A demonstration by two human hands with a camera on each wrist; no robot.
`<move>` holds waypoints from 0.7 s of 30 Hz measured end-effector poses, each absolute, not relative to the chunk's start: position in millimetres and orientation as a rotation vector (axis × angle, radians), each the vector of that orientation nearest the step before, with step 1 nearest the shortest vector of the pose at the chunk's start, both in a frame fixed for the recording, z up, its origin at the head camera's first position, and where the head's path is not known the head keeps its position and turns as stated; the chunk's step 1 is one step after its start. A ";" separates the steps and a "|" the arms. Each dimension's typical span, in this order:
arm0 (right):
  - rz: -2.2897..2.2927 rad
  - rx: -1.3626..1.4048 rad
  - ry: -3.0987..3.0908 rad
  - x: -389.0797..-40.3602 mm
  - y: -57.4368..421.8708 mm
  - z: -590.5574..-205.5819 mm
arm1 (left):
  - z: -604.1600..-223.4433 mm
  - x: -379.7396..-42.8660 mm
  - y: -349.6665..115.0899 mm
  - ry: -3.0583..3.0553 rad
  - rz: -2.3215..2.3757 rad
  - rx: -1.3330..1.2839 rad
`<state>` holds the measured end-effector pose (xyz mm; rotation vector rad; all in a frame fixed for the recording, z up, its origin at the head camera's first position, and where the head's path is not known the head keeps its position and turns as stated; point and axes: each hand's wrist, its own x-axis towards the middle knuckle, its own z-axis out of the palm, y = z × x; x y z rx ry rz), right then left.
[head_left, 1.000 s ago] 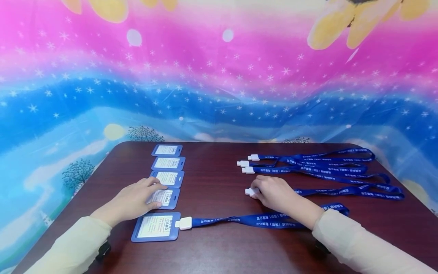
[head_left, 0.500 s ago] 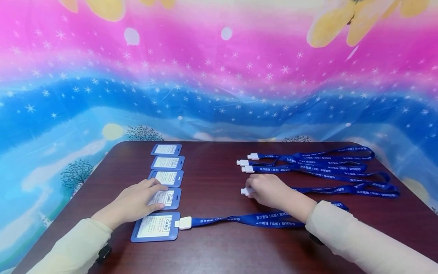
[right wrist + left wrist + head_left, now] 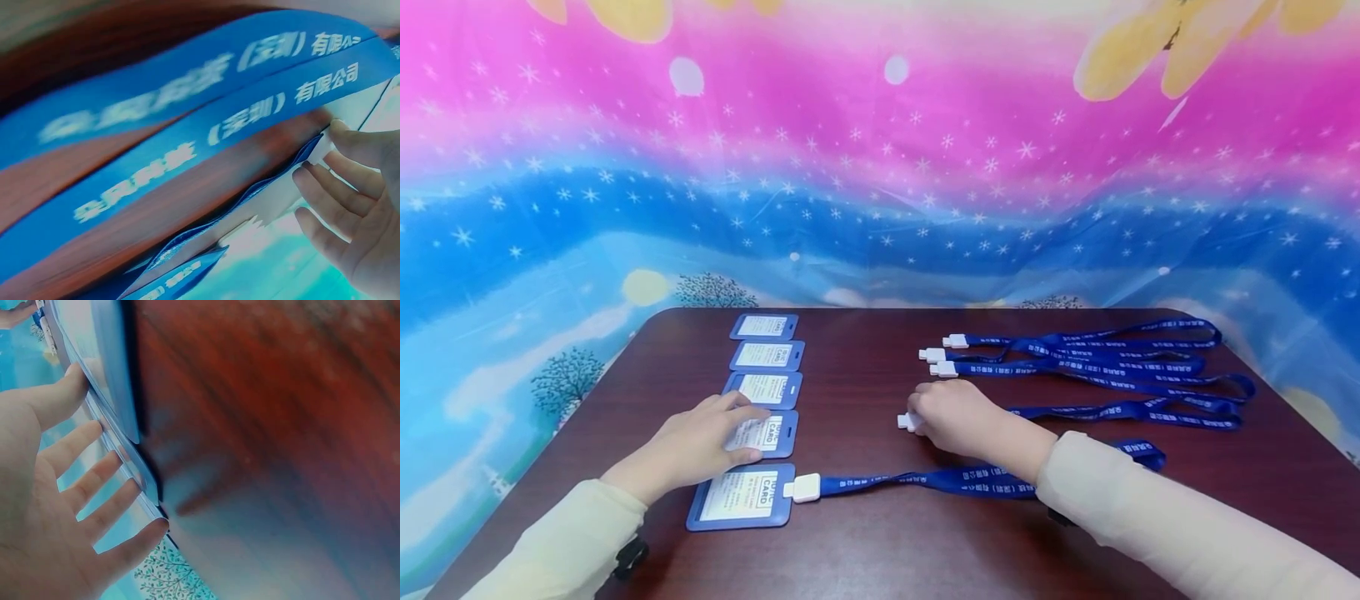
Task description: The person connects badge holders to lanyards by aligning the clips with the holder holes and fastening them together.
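Observation:
My left hand rests over a blue ID card holder, second from the front in a column of several. In the left wrist view its fingers are spread and fairly straight, with fingertips along the holders' edges. My right hand pinches the white plastic clip of a blue lanyard, and the strap trails off to the right. The clip's tip shows left of the fingers, apart from the card holder. In front, another card holder is joined to its own lanyard by a white clip.
Three more card holders, including the farthest one, lie up the left side. At the back right lie three more blue lanyards, their white clips facing left and their straps overlapping. All lie on a dark brown table before a patterned backdrop.
My right hand has slid left along the table with the lanyard clip, drawing the strap after it and closer to the card holders. The left hand has stayed in place.

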<state>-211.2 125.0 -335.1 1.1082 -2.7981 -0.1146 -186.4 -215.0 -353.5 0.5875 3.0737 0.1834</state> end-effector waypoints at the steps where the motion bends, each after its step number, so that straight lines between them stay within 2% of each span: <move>1: -0.116 1.114 -2.795 -210.9 122.0 -334.7 | -353.1 -186.4 -215.0 3.073 0.189 0.584; 21: -0.271 1.204 -2.756 -203.0 52.4 -333.8 | -359.4 -185.4 -214.5 3.119 0.195 0.608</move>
